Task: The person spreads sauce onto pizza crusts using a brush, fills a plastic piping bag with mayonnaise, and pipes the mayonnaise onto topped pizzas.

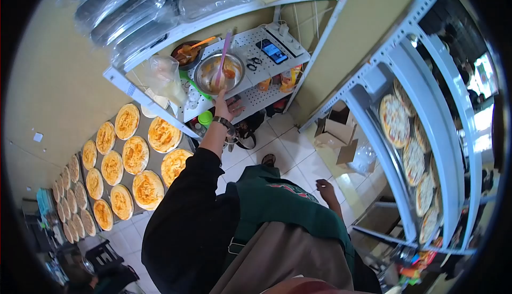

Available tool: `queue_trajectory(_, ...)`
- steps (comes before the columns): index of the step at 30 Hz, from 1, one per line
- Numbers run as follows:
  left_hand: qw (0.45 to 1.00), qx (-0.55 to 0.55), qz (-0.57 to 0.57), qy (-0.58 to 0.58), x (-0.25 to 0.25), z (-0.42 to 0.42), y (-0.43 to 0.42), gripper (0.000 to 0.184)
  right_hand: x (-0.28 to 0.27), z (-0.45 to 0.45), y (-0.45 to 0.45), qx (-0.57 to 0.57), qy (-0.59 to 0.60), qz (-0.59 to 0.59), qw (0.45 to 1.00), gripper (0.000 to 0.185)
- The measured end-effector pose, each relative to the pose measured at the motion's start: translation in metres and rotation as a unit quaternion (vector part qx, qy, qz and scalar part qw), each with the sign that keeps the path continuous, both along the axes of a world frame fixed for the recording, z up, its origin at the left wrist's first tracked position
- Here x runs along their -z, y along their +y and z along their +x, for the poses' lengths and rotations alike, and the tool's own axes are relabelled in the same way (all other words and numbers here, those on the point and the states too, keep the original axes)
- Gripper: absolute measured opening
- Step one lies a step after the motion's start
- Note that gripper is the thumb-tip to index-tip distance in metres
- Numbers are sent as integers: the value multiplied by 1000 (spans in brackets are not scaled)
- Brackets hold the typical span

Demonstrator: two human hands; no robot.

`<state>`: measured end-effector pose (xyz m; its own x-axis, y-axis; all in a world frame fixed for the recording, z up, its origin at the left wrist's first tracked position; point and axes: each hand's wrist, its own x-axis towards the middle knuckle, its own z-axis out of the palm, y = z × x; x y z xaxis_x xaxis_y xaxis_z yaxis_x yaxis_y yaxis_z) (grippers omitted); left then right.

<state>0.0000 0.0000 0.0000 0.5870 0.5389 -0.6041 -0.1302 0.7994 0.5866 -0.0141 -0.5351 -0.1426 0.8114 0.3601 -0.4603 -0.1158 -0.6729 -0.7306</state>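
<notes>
On a white perforated shelf (261,41) stands a steel bowl (207,74) with orange sauce in it. A pinkish-purple spatula (225,51) leans in the bowl. My left hand (226,107), with a dark watch at the wrist, is at the bowl's near rim; its thumb side touches the rim and the other fingers are spread. Behind the bowl sits a dark bowl (186,54) with reddish-brown food and an orange utensil. My right hand (324,188) hangs low at my side over the floor, its fingers curled; whether it holds anything is too small to tell.
Round flatbreads with orange sauce (135,154) cover a tray table at the left. A phone (272,51) and black scissors (254,63) lie on the shelf. An open cardboard box (338,127) stands on the floor. At the right, a blue rack (405,75) holds topped flatbreads.
</notes>
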Motion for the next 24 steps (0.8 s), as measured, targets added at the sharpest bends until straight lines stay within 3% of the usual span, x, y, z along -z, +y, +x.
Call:
queue_trajectory(2,998,-38,-39,-15,8,-40,-8,76,-41,-21,29,-86,17,-12,996,21)
queue_trajectory(3,994,-50,-51,-78,-4,78,6,76,-78,121,58,-124,-26,-18,992,21)
queue_trajectory(7,995,-97,-15,-4,8,65,5,56,-109,170,132,-217,-85,5,973,22)
queue_trajectory(9,988,-70,16,-136,27,65,14,46,-121,202,166,-231,-109,39,966,23)
queue_trajectory(10,986,-95,15,-140,15,65,10,38,-121,218,180,-244,-120,77,959,23)
queue_trajectory(14,988,-105,38,-103,0,51,-18,34,-121,267,254,-237,44,213,947,32)
queue_trajectory(16,989,-103,51,-91,-24,36,-56,33,-172,264,293,-216,97,252,938,49)
queue_trajectory(17,990,-95,48,-91,-32,27,-73,34,-188,262,310,-234,102,252,934,49)
queue_trajectory(20,990,-75,57,-106,-43,-3,-120,37,-214,248,338,-238,183,281,912,64)
queue_trajectory(23,988,-124,36,-80,-48,-31,-169,36,-216,216,340,-289,360,388,798,72)
queue_trajectory(24,989,-131,53,-41,-56,-41,-187,37,-205,207,337,-310,375,357,797,72)
